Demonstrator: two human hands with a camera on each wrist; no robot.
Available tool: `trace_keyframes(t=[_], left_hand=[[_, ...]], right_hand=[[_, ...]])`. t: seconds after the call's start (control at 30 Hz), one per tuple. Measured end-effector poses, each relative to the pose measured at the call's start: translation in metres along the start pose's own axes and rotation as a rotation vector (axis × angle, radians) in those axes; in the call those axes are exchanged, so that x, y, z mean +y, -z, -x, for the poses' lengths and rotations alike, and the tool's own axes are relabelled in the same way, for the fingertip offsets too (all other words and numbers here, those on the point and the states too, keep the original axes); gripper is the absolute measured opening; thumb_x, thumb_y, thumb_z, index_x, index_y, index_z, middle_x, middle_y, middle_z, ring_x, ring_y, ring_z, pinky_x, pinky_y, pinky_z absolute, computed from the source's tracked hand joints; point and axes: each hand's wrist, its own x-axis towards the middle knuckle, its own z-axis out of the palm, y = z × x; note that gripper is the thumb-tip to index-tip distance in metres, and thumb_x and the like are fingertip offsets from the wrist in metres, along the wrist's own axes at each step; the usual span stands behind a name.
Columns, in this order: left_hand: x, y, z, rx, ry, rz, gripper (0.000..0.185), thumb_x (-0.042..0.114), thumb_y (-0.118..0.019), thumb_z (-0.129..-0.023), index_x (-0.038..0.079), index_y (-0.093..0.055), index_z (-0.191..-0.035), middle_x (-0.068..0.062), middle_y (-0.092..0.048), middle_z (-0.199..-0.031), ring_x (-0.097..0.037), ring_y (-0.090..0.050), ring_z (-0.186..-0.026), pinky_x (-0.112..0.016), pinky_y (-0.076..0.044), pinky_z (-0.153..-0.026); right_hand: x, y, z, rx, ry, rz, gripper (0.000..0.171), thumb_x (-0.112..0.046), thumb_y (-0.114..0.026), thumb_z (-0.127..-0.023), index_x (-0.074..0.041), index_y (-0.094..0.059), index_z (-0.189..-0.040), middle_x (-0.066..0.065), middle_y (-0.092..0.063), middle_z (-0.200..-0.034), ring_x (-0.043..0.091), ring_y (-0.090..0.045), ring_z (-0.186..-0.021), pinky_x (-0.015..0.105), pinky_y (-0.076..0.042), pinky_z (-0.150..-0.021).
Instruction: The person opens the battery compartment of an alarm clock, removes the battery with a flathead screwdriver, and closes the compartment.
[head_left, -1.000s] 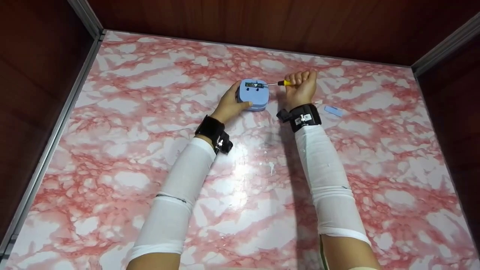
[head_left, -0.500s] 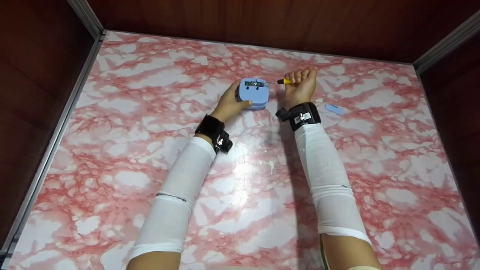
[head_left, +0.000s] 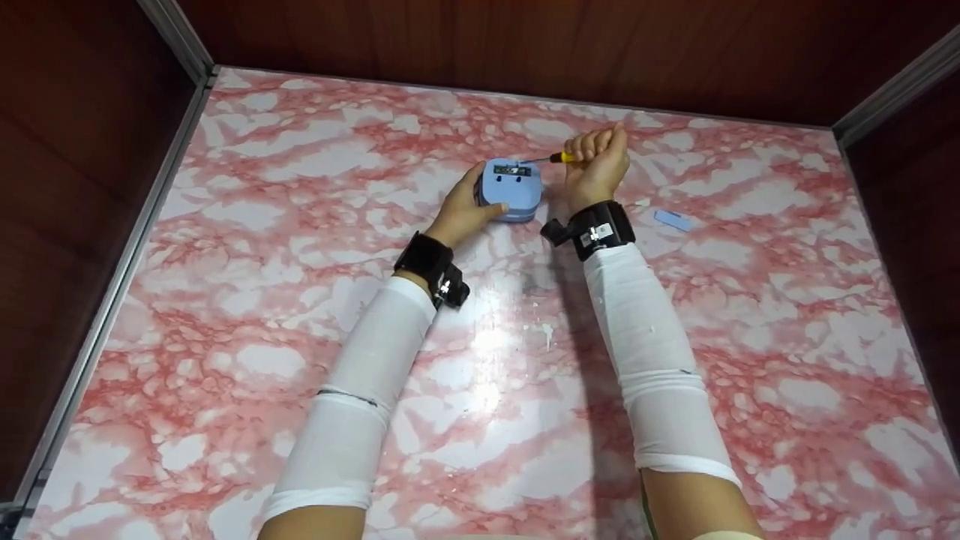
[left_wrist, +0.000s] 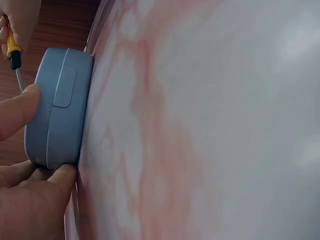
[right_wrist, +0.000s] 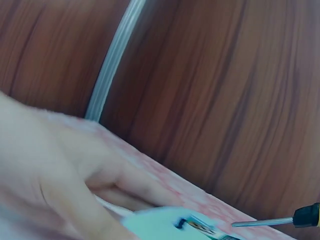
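My left hand [head_left: 460, 214] holds a light-blue rounded square case [head_left: 511, 196] on the table, thumb on top and fingers at its left side. An uncovered slot [head_left: 512, 171] in the upper face shows what look like batteries or metal contacts, with two small dark holes below it. The left wrist view shows the seam along the case [left_wrist: 60, 107]. My right hand [head_left: 598, 169] grips a screwdriver [head_left: 564, 157] by its yellow and black handle, fingers curled round it. Its shaft points left, the tip near the slot's far edge; whether it touches cannot be told.
A small flat light-blue cover piece [head_left: 673, 220] lies on the table to the right of my right wrist. The red and white marbled table [head_left: 262, 300] is bounded by dark wood panels [head_left: 510, 45] at the back and sides, with metal edging.
The screwdriver and my right hand have shifted slightly up and left. Its tip has moved from the slot's right end to near its far edge. My left hand keeps its hold on the case.
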Motion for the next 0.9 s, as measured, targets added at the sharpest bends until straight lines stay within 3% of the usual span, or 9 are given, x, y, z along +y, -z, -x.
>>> trace_keyframes(t=[0.17, 0.3, 0.5, 0.6, 0.7, 0.9], left_hand=[[0.000, 0.002, 0.000, -0.002, 0.004, 0.018, 0.087, 0.007, -0.073, -0.092, 0.003, -0.020, -0.161, -0.015, -0.030, -0.163, -0.022, -0.029, -0.150, -0.019, -0.021, -0.118], [-0.001, 0.002, 0.000, -0.004, 0.018, 0.002, 0.087, 0.009, -0.073, -0.092, 0.005, -0.021, -0.161, -0.015, -0.030, -0.163, -0.023, -0.029, -0.150, -0.021, -0.022, -0.119], [-0.002, 0.000, -0.001, -0.005, -0.009, 0.010, 0.087, 0.005, -0.075, -0.091, 0.001, -0.022, -0.160, -0.018, -0.033, -0.161, -0.025, -0.032, -0.148, -0.021, -0.025, -0.117], [-0.003, 0.000, -0.003, -0.001, -0.031, 0.012, 0.087, 0.004, -0.075, -0.090, 0.000, -0.023, -0.159, -0.018, -0.034, -0.161, -0.026, -0.033, -0.148, -0.022, -0.026, -0.117], [-0.003, 0.001, -0.003, 0.009, -0.025, 0.009, 0.087, 0.004, -0.075, -0.090, 0.001, -0.023, -0.160, -0.018, -0.034, -0.161, -0.027, -0.033, -0.148, -0.022, -0.025, -0.118], [-0.002, 0.000, -0.001, 0.002, -0.018, 0.033, 0.088, 0.003, -0.075, -0.090, 0.001, -0.022, -0.160, -0.018, -0.033, -0.161, -0.026, -0.032, -0.149, -0.022, -0.024, -0.118]], right_hand=[[-0.004, -0.001, -0.002, -0.021, 0.054, 0.037, 0.057, -0.017, -0.031, -0.112, -0.008, -0.024, -0.056, 0.001, -0.023, -0.048, 0.014, -0.025, -0.042, 0.027, -0.025, -0.046], [-0.002, 0.001, -0.001, -0.094, 0.081, 0.109, 0.057, -0.012, -0.029, -0.111, -0.009, -0.024, -0.055, 0.000, -0.024, -0.048, 0.013, -0.024, -0.043, 0.026, -0.024, -0.047], [0.009, 0.003, 0.003, -0.309, 0.164, 0.368, 0.058, -0.005, -0.028, -0.110, -0.010, -0.028, -0.052, -0.002, -0.028, -0.047, 0.013, -0.026, -0.045, 0.025, -0.025, -0.048], [0.013, 0.000, 0.004, -0.374, 0.166, 0.484, 0.059, -0.007, -0.030, -0.110, -0.011, -0.029, -0.051, -0.001, -0.029, -0.048, 0.013, -0.027, -0.046, 0.025, -0.026, -0.050], [0.012, -0.003, 0.002, -0.352, 0.122, 0.496, 0.058, -0.012, -0.032, -0.111, -0.010, -0.028, -0.053, 0.000, -0.028, -0.050, 0.012, -0.026, -0.047, 0.025, -0.024, -0.050], [0.007, 0.000, -0.006, -0.102, -0.021, 0.288, 0.057, -0.016, -0.036, -0.111, -0.010, -0.028, -0.055, 0.000, -0.027, -0.050, 0.012, -0.026, -0.046, 0.025, -0.027, -0.049]])
